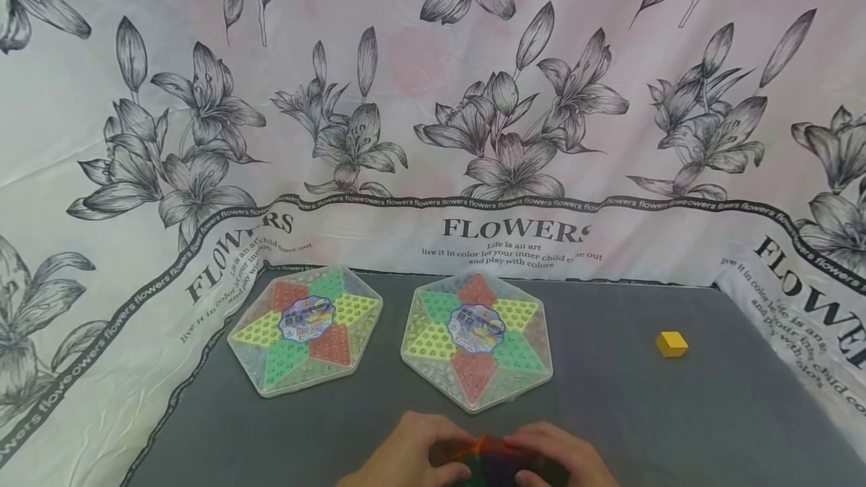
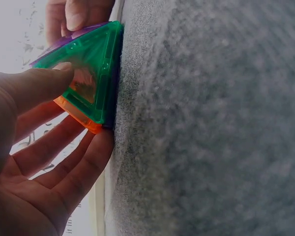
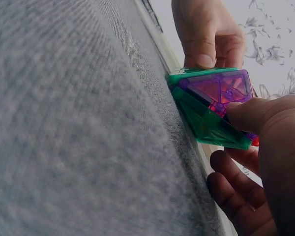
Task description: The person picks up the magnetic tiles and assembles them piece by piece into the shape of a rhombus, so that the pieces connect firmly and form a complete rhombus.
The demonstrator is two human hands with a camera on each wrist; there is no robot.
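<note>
Low at the front of the table, both hands hold a small angular shape (image 1: 482, 464) built of see-through coloured magnetic tiles. My left hand (image 1: 413, 453) grips its left side. In the left wrist view the thumb presses a green triangular tile (image 2: 108, 64), with fingers around an orange tile (image 2: 74, 112). My right hand (image 1: 564, 453) grips the other side. In the right wrist view its thumb lies on a purple tile (image 3: 214, 88), beside another green tile (image 3: 204, 123), with fingers curled below. The shape sits right at the grey cloth; its base is hidden.
Two clear hexagonal cases (image 1: 352, 367) with star-patterned Chinese checkers boards lie farther back, one left and one near the middle. A yellow block (image 1: 672, 344) stands at the right. A flower-printed curtain (image 1: 419, 119) encloses the grey table (image 1: 629, 404) at the back and sides.
</note>
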